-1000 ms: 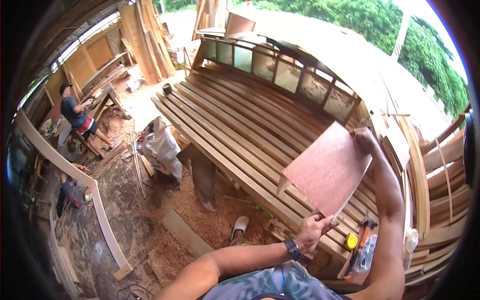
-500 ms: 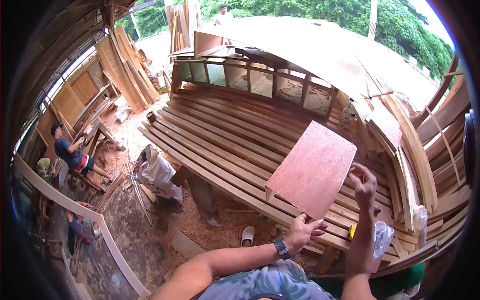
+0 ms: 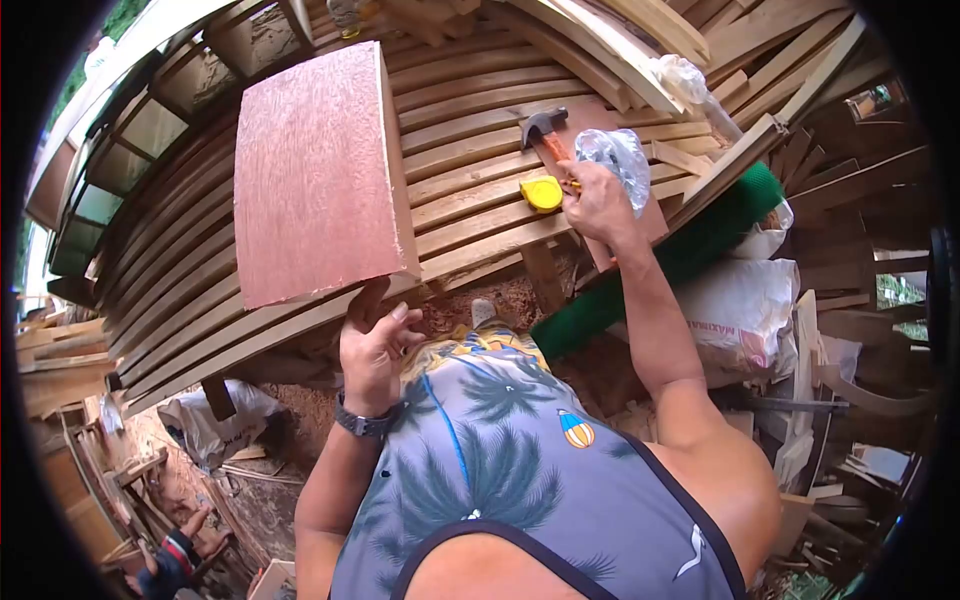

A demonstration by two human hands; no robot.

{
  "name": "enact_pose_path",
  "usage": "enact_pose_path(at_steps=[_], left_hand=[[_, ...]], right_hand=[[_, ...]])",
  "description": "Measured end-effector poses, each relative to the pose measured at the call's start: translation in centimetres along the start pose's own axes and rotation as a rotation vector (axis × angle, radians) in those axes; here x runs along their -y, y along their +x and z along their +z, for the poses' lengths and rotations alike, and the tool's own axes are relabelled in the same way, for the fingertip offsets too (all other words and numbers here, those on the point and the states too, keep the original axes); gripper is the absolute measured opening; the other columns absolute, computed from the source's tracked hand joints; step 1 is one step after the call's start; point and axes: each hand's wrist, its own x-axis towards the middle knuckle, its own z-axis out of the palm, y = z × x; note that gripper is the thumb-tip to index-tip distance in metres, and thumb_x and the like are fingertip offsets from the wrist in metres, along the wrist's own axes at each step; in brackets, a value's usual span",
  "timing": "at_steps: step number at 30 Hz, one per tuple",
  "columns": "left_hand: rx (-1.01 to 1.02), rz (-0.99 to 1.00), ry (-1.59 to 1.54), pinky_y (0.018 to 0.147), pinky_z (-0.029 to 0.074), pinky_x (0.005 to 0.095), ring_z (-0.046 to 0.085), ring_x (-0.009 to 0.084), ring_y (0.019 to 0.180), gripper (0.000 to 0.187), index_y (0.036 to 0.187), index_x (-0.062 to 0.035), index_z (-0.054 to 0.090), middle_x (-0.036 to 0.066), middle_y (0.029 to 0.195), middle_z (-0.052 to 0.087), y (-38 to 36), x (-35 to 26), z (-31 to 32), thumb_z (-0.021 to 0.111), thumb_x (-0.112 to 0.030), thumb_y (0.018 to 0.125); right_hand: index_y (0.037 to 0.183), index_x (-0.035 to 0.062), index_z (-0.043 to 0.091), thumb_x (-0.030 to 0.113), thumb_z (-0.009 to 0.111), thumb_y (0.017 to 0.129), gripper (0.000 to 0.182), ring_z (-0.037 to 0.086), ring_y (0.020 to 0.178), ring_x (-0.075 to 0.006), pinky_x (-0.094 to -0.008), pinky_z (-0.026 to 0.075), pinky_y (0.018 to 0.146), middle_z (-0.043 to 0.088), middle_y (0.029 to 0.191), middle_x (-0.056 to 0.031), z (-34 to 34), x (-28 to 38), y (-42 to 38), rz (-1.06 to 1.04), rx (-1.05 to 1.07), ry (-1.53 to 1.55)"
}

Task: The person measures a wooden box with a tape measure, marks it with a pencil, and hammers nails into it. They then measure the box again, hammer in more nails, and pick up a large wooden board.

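Observation:
A reddish plywood box, its broad face up and a paler side wall showing at the right, rests on the wooden slats. My left hand is at the near edge of the box, with fingertips against or under that edge and the other fingers curled. Over to the right, my right hand is closed around the orange handle of a claw hammer, whose head points away from me. Just left of that hand lies a yellow tape measure. A clear plastic bag sits right beside it on a plywood piece.
Long wooden slats form the work surface. Stacked boards lie at its far right. A green roll and white sacks stand to my right. Another person is at lower left.
My view has swung right and down. My right hand has moved from beside the box to the hammer and closed on it. My left hand stays at the near edge of the box.

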Motion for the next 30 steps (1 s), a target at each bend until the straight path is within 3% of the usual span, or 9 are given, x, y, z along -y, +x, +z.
enact_pose_path(at_steps=[2, 6, 9, 12, 14, 15, 19, 27, 30], left_hand=[[0.043, -0.164, -0.001, 0.07, 0.06, 0.0297, 0.071, 0.0202, 0.092, 0.04, 0.131, 0.0032, 0.059, 0.012, 0.122, 0.068, 0.3, 0.8, -1.0, 0.069, -0.009, 0.094], [0.27, -0.345, 0.113, 0.076, 0.057, 0.0264, 0.07, 0.0168, 0.092, 0.028, 0.117, 0.0006, 0.065, 0.01, 0.113, 0.071, 1.1, 1.1, -0.2, 0.068, -0.02, 0.098], [0.421, -0.301, 0.189, 0.08, 0.059, 0.0294, 0.071, 0.0158, 0.093, 0.026, 0.118, -0.0028, 0.065, 0.01, 0.116, 0.071, 3.2, 3.5, 0.4, 0.067, -0.022, 0.1], [0.505, -0.339, 0.13, 0.078, 0.06, 0.0279, 0.07, 0.0139, 0.092, 0.039, 0.132, -0.003, 0.056, 0.008, 0.123, 0.068, 4.6, 4.5, 2.6, 0.065, -0.026, 0.102], [0.414, -0.298, 0.145, 0.075, 0.059, 0.0256, 0.069, 0.0123, 0.091, 0.049, 0.14, -0.002, 0.048, 0.008, 0.121, 0.067, 4.6, 5.1, 4.0, 0.064, -0.03, 0.103], [0.362, -0.287, 0.169, 0.074, 0.058, 0.0246, 0.069, 0.0119, 0.089, 0.051, 0.142, -0.0013, 0.046, 0.007, 0.119, 0.068, 3.9, 4.6, 4.9, 0.063, -0.03, 0.103], [0.381, -0.367, 0.073, 0.061, 0.053, 0.0216, 0.065, 0.0092, 0.073, 0.042, 0.128, 0.002, 0.054, 0.007, 0.095, 0.068, 4.1, 6.6, 4.5, 0.07, -0.024, 0.1], [0.336, -0.432, 0.264, 0.059, 0.052, 0.0232, 0.063, 0.0088, 0.069, 0.032, 0.107, -0.002, 0.063, 0.005, 0.089, 0.069, 2.6, 6.4, 1.8, 0.074, -0.031, 0.097], [0.38, -0.413, 0.326, 0.061, 0.053, 0.0234, 0.064, 0.0088, 0.072, 0.033, 0.104, -0.0031, 0.062, 0.004, 0.088, 0.069, 2.0, 5.6, 1.4, 0.074, -0.033, 0.097]], right_hand=[[0.134, 0.0054, 0.06, 0.007, 0.064, 0.075, 0.058, 0.062, 0.116, -0.0384, -0.0439, 0.05, 0.102, 0.064, 0.125, -0.0206, 0.3, 0.3, -0.7, -0.091, 0.252, -0.12], [0.141, 0.007, 0.052, 0.01, 0.069, 0.064, 0.079, 0.053, 0.117, -0.0432, -0.0494, 0.048, 0.103, 0.056, 0.132, -0.0186, 4.1, -0.7, 0.0, -0.266, 0.286, -0.268], [0.114, 0.0084, 0.068, 0.013, 0.071, 0.059, 0.055, 0.057, 0.103, -0.0405, -0.0488, 0.049, 0.094, 0.065, 0.102, -0.0187, 6.5, -1.9, 1.5, -0.357, 0.174, -0.217], [0.1, 0.0088, 0.073, 0.02, 0.076, 0.055, 0.046, 0.058, 0.101, -0.0384, -0.0471, 0.05, 0.094, 0.066, 0.099, -0.0157, 4.1, 0.3, 1.3, -0.394, 0.22, -0.15], [0.105, 0.0069, 0.074, 0.028, 0.08, 0.057, 0.053, 0.062, 0.097, -0.0391, -0.0462, 0.051, 0.089, 0.069, 0.102, -0.0185, 4.4, -0.5, -0.1, -0.471, 0.308, 0.16], [0.116, 0.006, 0.071, 0.032, 0.082, 0.061, 0.062, 0.065, 0.1, -0.0385, -0.0457, 0.053, 0.09, 0.07, 0.105, -0.0185, 2.6, 1.3, -0.7, -0.304, 0.661, 0.264], [0.128, 0.002, 0.063, 0.027, 0.08, 0.068, 0.068, 0.065, 0.106, -0.0241, -0.0359, 0.05, 0.095, 0.07, 0.114, -0.0151, 0.3, 5.8, -5.1, -0.074, 1.148, 0.619], [0.131, -0.0002, 0.056, 0.017, 0.084, 0.067, 0.072, 0.06, 0.115, -0.022, -0.0356, 0.046, 0.103, 0.065, 0.123, -0.0132, 2.2, 6.7, -8.6, 0.027, 1.148, 0.87], [0.132, 0.0003, 0.056, 0.026, 0.078, 0.075, 0.067, 0.061, 0.117, -0.0238, -0.0365, 0.046, 0.104, 0.065, 0.124, -0.0144, 2.0, 7.5, -9.0, -0.018, 1.186, 0.868]])
